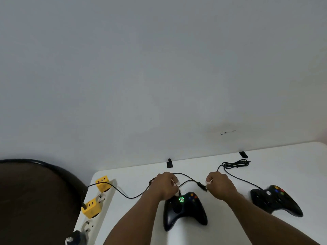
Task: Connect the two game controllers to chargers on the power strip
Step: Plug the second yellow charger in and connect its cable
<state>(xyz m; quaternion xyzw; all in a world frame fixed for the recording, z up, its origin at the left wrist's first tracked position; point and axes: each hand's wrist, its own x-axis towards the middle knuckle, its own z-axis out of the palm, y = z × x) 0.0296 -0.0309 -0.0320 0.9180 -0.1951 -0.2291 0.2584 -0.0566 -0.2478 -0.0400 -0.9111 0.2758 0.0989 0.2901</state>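
Note:
A black controller (184, 210) lies on the white table (283, 165) in the middle, its centre ring lit green. Its black cable (123, 194) runs left to the near yellow charger (91, 207) on the white power strip (100, 214). A second yellow charger (103, 183) sits farther back on the strip. My left hand (164, 185) is closed on the cable just behind this controller. My right hand (219, 184) pinches the same cable by its inline block (201, 185). The second black controller (275, 200) lies at the right, its cable bundled (235, 164) behind it.
A dark round chair back (35, 191) stands left of the table. Two small black clips (169, 163) (243, 154) sit at the table's far edge against the grey wall. A dark plug (76, 238) occupies the strip's near end.

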